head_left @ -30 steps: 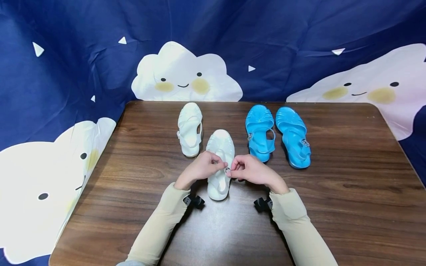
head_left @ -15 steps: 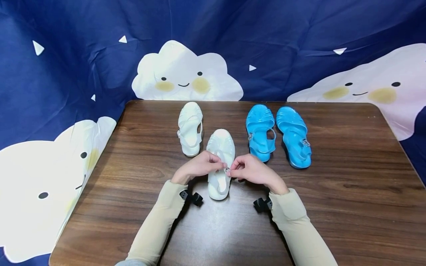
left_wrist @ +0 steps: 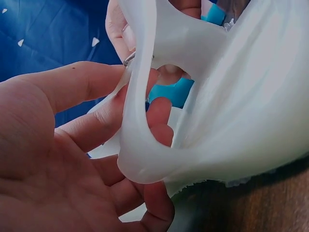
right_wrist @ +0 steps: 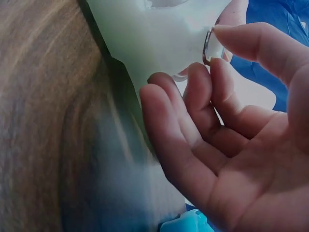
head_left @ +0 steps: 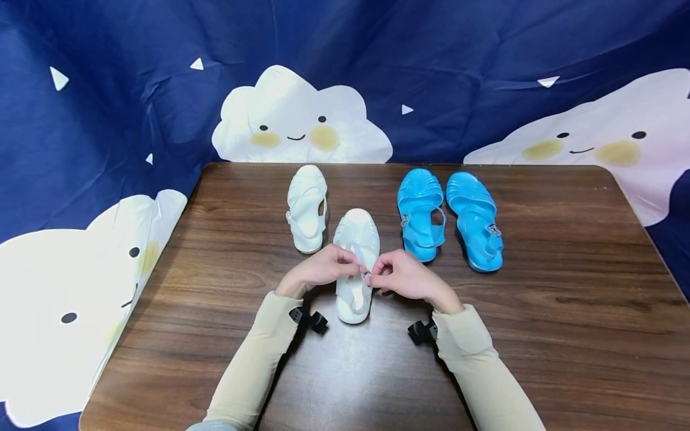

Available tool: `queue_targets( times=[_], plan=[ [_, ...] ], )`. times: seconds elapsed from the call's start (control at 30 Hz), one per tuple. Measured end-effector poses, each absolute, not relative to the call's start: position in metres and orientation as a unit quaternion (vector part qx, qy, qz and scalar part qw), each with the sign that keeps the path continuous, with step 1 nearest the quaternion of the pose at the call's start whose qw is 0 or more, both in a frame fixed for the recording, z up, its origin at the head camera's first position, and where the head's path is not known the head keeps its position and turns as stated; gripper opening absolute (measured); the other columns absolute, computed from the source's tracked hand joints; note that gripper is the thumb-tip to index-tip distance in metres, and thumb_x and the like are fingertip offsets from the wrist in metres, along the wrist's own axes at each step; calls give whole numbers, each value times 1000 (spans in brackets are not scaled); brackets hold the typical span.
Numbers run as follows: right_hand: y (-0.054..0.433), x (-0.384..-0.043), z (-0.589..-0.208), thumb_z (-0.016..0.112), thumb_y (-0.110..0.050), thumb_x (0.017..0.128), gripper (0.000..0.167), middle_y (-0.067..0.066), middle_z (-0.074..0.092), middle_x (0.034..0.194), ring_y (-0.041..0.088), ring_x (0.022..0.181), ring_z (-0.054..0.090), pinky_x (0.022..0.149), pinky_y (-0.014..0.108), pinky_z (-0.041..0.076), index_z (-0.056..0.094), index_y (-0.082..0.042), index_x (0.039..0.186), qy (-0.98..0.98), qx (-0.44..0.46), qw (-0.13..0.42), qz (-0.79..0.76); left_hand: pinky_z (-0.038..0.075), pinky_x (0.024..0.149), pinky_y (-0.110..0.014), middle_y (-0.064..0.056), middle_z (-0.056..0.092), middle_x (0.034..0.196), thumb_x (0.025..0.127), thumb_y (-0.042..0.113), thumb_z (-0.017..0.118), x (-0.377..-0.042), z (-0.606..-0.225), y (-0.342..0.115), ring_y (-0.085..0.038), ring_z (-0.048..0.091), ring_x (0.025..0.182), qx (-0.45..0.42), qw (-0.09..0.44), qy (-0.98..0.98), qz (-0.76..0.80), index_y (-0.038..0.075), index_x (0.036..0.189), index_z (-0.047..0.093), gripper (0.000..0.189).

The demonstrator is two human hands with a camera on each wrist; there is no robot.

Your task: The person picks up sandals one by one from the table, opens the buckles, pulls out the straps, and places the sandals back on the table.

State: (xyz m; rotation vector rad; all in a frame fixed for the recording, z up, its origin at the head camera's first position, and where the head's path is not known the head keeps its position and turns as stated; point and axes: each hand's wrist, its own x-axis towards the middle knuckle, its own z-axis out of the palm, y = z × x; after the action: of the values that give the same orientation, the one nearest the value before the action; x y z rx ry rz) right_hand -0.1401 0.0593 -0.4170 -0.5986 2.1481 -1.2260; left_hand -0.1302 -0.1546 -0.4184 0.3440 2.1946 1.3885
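A white jelly sandal [head_left: 357, 230] lies upright on the table, toe pointing away from me. My left hand [head_left: 327, 267] comes in over it from the left. In the left wrist view, thumb and index finger pinch a thin strap [left_wrist: 122, 83], with the looped heel strap [left_wrist: 140, 164] in front of the other fingers. From the other side, my right hand [head_left: 406, 274] pinches a small metal buckle [right_wrist: 207, 47] between thumb and index finger, at the sandal's right edge. The right hand's remaining fingers curve loosely beside the sandal.
A second white sandal [head_left: 307, 200] lies behind and to the left. Two blue sandals, a left one [head_left: 421, 187] and a right one [head_left: 470, 194], lie at the back right. A blue curtain [head_left: 431, 48] with clouds hangs behind the wooden table [head_left: 566, 269].
Both hands stay at the sandal's buckle with only slight finger movement. The left wrist has shifted a little to the left. The other sandals have not moved.
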Motion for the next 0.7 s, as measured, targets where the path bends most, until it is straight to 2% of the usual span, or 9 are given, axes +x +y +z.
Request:
queue_targets(
  times=[0.2, 0.43, 0.7],
  plan=[
    [57, -139, -418, 68, -21, 84, 14, 9, 67, 71, 22, 64, 66, 59, 29, 52, 66, -9, 78, 815, -222, 283, -454, 30, 54, -20, 6, 48, 60, 90, 14, 62, -130, -418, -153, -8, 39, 62, 122, 259, 809, 513, 1, 70, 63, 24],
    [53, -136, -418, 66, -20, 77, 11, -3, 61, 59, 13, 52, 60, 57, 27, 47, 63, -12, 70, 853, -218, 240, -409, 28, 53, -19, 3, 50, 62, 91, 17, 63, -128, -418, -150, -8, 39, 62, 114, 256, 815, 508, 0, 72, 63, 26],
    [48, -132, -414, 62, -23, 79, 16, -2, 60, 56, 14, 53, 65, 56, 28, 48, 59, -12, 67, 866, -198, 240, -392, 38, 60, -18, 4, 59, 73, 89, 8, 60, -127, -416, -148, -8, 49, 72, 116, 240, 813, 517, -1, 79, 69, 16]
  ],
)
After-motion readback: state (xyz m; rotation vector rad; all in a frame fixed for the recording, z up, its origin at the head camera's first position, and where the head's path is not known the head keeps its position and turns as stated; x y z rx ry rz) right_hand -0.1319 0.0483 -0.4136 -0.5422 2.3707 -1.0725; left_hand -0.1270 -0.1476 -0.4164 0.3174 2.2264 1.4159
